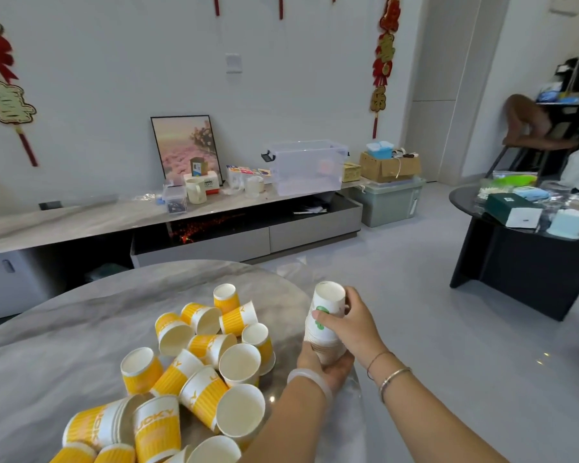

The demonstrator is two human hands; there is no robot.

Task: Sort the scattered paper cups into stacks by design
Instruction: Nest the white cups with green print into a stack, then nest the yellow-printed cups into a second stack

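A stack of white paper cups with green marks (325,324) is held upside down just past the right edge of the round grey table (64,332). My left hand (325,367) grips the stack's lower end from below. My right hand (351,320) wraps the upper cup, thumb on the green print. Several yellow and white cups printed LUCKY (201,359) lie scattered on their sides or stand upright on the table, left of my hands. More yellow cups (121,429) pile at the near edge.
A low grey TV cabinet (214,235) runs along the wall with a clear plastic box (306,167), a framed picture and small items. A black table (522,259) with packets stands at right. A person sits at far right.
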